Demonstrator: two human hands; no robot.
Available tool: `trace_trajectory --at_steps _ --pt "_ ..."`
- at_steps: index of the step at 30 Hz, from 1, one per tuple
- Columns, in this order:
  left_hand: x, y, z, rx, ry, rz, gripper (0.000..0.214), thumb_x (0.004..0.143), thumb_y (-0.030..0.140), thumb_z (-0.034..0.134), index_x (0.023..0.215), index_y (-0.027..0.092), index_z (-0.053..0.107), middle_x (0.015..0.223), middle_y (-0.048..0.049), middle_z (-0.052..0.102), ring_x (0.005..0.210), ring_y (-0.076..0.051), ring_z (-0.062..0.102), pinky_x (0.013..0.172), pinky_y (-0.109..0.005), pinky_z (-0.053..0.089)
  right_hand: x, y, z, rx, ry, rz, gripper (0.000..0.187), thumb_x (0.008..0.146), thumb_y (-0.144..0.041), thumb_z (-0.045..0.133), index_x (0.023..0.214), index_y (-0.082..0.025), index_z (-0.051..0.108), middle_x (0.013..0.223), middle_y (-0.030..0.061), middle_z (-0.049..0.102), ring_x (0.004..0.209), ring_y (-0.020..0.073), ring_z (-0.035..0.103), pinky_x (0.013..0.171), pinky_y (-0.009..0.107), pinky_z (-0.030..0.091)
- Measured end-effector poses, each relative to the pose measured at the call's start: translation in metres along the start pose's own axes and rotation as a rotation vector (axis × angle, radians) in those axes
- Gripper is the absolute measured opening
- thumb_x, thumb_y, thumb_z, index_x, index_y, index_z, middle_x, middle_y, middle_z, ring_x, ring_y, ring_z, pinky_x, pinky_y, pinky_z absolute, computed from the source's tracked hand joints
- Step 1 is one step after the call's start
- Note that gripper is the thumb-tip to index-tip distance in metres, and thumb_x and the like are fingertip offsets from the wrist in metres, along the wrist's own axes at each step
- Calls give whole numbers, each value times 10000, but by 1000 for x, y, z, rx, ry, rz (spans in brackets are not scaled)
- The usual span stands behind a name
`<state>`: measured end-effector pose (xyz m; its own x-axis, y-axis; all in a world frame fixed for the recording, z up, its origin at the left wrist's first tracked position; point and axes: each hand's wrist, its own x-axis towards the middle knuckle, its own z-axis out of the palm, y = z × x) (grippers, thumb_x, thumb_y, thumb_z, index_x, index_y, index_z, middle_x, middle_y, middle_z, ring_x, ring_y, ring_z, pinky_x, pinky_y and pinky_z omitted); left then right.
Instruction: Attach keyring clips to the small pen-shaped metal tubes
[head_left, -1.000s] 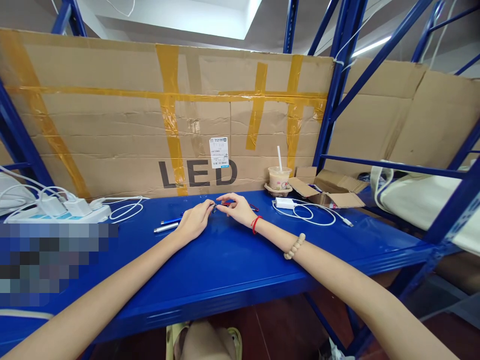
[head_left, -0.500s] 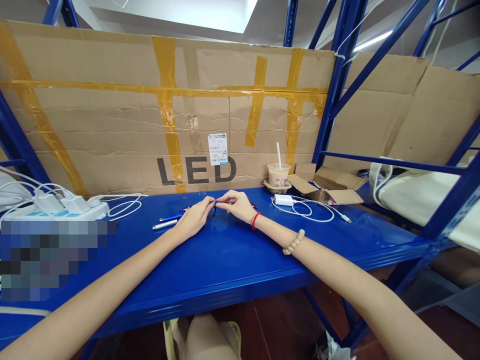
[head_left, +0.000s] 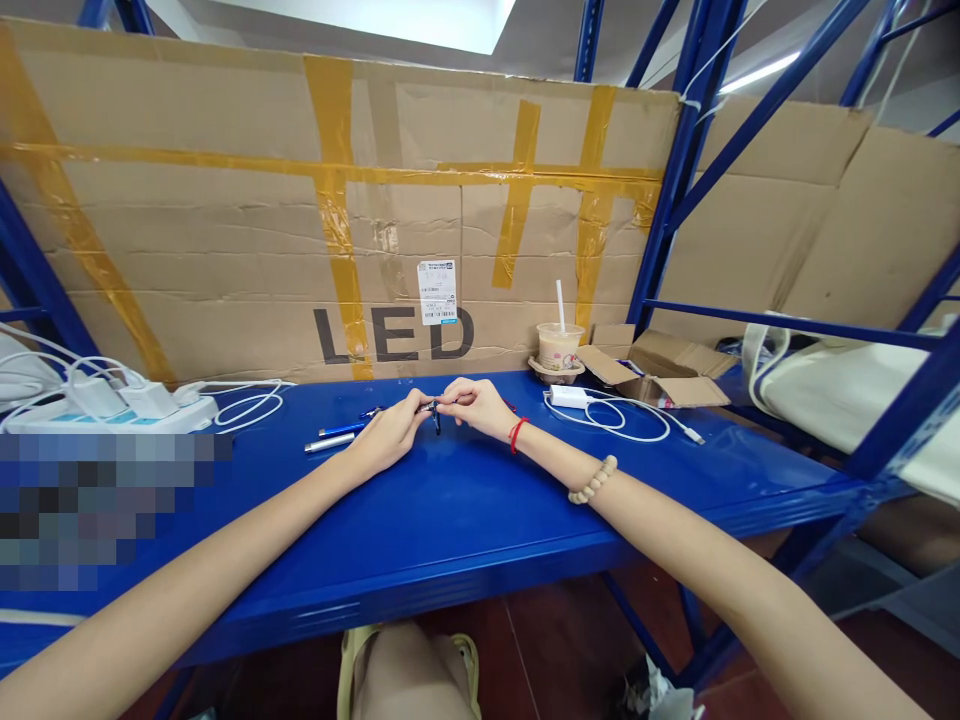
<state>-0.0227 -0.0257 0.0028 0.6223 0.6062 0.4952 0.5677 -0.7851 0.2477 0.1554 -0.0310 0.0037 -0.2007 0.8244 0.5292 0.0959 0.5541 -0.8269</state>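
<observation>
Probably the small, dark, slim piece (head_left: 438, 424) weighed next to nothing, and I judged it stiff, likely smooth enough to skid between dry fingertips. What it was made of I could not tell, so I reckoned a light pinch at its two ends safer than a squeeze across the narrow part that hung down. It was right between my hands, above the glossy blue metal tabletop (head_left: 465, 520), its dark lower part pointing toward me. My left hand (head_left: 391, 432) was drawn narrow, thumb and fingers closed on its left end; my right hand (head_left: 478, 408) pinched the other end, its remaining fingers curled. Which grip bore more of the load, I could not tell. Just beside my left hand lay a slim blue pen-like cylinder (head_left: 339, 432) and a silver pen-like cylinder (head_left: 330, 443), partly hidden behind it.
</observation>
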Motion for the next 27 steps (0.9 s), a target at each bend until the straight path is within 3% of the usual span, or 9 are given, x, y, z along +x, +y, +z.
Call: trace_trajectory --at_steps 9,16,21,27 --pt "-2 -1 2 105 15 53 141 891 310 271 849 208 359 953 -59 590 842 -210 598 617 -281 442 -1 3 0 -35 -25 24 351 514 -425 731 602 -114 596 724 20 568 426 44 485 401 209 393" --pt "-1 -8 5 187 75 162 164 896 261 268 813 189 390 903 -78 585 857 -195 575 703 -294 450 -5 0 3 -112 -15 72 353 526 -439 719 595 -120 584 604 2 561 417 57 477 399 202 361" --pt "0 -8 4 215 146 197 188 893 242 285 780 179 422 803 -58 564 753 -169 559 672 -272 440 -7 -3 4 -153 -20 159 367 583 -486 669 603 -131 580 426 -38 489 362 45 399 347 175 275" --pt "0 -8 5 211 188 198 167 887 251 330 843 175 472 784 -43 549 723 -158 545 659 -261 436 -5 -1 4 -95 -25 245 404 577 -525 661 637 -133 584 427 -43 497 361 33 377 363 168 292"
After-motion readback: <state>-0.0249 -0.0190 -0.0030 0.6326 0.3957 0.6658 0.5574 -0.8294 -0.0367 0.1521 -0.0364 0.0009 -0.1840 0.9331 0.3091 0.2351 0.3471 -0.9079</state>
